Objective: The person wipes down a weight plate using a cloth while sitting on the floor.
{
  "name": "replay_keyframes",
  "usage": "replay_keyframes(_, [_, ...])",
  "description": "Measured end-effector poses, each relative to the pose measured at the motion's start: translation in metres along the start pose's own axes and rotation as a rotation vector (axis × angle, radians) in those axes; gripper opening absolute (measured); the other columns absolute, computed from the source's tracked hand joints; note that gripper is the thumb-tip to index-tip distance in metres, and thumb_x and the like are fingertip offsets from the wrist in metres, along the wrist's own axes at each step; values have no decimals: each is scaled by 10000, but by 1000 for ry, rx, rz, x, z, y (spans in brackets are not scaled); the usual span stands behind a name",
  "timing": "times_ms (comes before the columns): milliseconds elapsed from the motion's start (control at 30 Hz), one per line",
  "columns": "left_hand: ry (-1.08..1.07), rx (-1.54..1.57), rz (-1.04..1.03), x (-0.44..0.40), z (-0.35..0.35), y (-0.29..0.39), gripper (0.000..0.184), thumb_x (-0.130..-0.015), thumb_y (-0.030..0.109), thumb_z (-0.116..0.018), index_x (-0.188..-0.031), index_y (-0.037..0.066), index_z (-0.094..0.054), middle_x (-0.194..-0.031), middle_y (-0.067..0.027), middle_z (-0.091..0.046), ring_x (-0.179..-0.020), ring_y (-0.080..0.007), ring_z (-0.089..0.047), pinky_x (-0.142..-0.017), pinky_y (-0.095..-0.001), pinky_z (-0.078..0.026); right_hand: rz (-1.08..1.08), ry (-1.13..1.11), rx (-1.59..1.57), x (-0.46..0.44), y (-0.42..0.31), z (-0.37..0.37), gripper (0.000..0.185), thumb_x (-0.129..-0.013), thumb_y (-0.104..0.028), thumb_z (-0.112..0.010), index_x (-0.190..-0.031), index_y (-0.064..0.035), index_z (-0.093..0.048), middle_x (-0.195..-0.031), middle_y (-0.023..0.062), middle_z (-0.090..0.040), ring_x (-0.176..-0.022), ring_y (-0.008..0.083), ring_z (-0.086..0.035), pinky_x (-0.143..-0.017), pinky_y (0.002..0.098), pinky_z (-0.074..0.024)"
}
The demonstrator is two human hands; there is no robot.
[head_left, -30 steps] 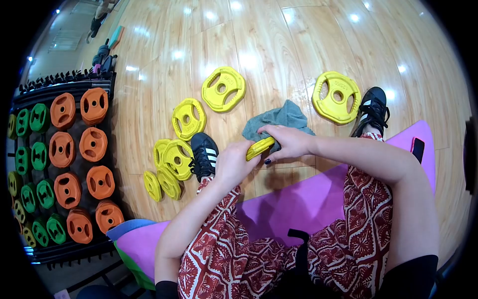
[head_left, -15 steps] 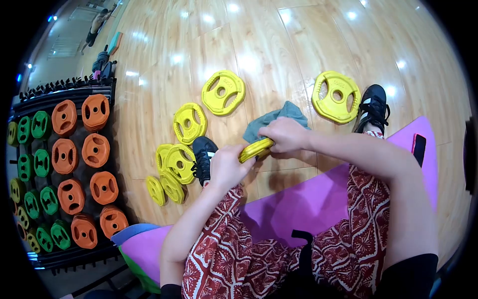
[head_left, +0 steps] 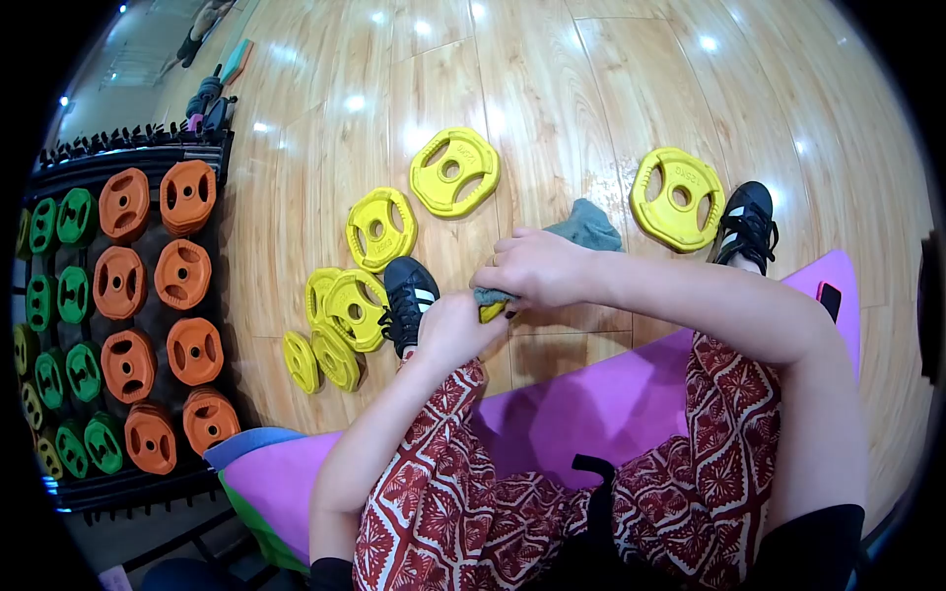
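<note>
My left hand grips a yellow weight plate, held on edge between my knees. Only a small strip of that plate shows; my hands hide the rest. My right hand is closed on a grey-green cloth and presses it over the plate's top edge. Part of the cloth hangs out beyond my right wrist. On the floor ahead lie a yellow plate and, to the right, another yellow plate beside my shoe.
Several more yellow plates lie by my left shoe. A rack of orange and green plates stands at the left. Beneath me is a purple mat, with a phone on its right part. A person appears at the top left.
My right hand has moved left with the cloth, onto the plate's upper edge, covering most of the plate. The view has shifted slightly.
</note>
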State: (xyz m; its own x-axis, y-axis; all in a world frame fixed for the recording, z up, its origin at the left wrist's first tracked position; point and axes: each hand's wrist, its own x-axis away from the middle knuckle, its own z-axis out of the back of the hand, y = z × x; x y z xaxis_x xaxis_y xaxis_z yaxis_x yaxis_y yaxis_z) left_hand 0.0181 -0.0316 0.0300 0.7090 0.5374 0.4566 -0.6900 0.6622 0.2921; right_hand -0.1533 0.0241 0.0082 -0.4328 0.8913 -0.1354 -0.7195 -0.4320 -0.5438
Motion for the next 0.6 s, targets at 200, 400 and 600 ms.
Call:
replay_keyframes(200, [43,218,31,-3,5,-3,363,-717,340,-615,-833,-4,-603,-693,-213,-587,-668,-339,-590,-614,-380,-468,-472,24,-864,1,19,29,244,-839,-255,-513,-1016,-92,-552,-746,67,-596,-630,130,-569,-584,272,-456])
replay_keyframes(400, [-1,477,-28,2,-8,-13,304,-714,243,-644,-872,-11,-591,-713,-159,-610,-673,-256,-607,-646,-338,-470,-466,740,-600,-2,-5,35,211,-826,-181,-506,-995,-66,-557,-817,98,-588,-716,184,-570,-648,300,-462])
replay_keyframes(600, [253,115,-415,-6,-43,-37,396,-690,183,-672,-1020,37,-509,-1008,-130,-535,-949,-241,-532,-788,-335,-438,55,529,-28,-1,-46,-18,263,-764,-256,-529,-984,-112,-537,-935,57,-559,-902,224,-520,-819,370,-392])
